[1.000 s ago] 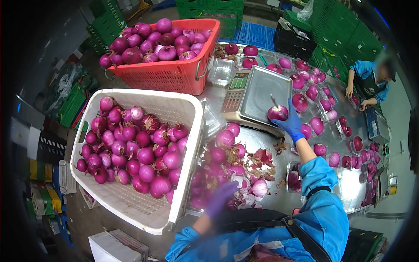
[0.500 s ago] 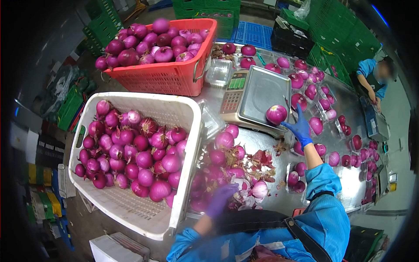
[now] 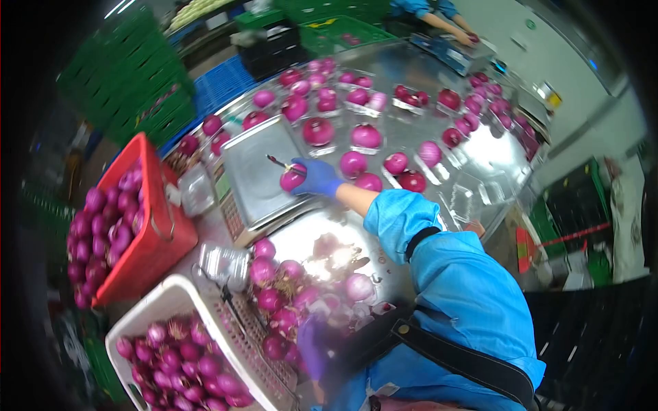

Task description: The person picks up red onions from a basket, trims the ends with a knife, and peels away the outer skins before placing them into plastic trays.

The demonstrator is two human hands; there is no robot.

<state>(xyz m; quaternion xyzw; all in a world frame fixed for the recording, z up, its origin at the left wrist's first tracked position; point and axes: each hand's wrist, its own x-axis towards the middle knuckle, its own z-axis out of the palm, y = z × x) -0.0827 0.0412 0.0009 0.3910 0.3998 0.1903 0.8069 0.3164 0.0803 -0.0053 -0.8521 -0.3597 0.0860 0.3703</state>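
My right hand [image 3: 317,177], in a blue glove, is closed around a red onion [image 3: 292,179] over the steel plate of the scale [image 3: 264,154]. A thin dark tool sticks out by the same hand, above the onion. Down at the table's near edge, my left hand [image 3: 314,348], in a purple glove, is blurred and partly hidden by a dark strap; its fingers cannot be made out. It is beside loose onions [image 3: 270,299] and peeled skins, right of the white basket [image 3: 179,290].
A red crate [image 3: 171,236] of onions stands at the left, with empty clear trays [image 3: 224,266] near it. Several onions in clear trays [image 3: 367,136] cover the far table. A co-worker's hands [image 3: 467,38] are at another scale at the back.
The view has turned to the right. My right hand, which was open beside the onion on the scale, has closed on an onion. My left hand is still near the loose onions.
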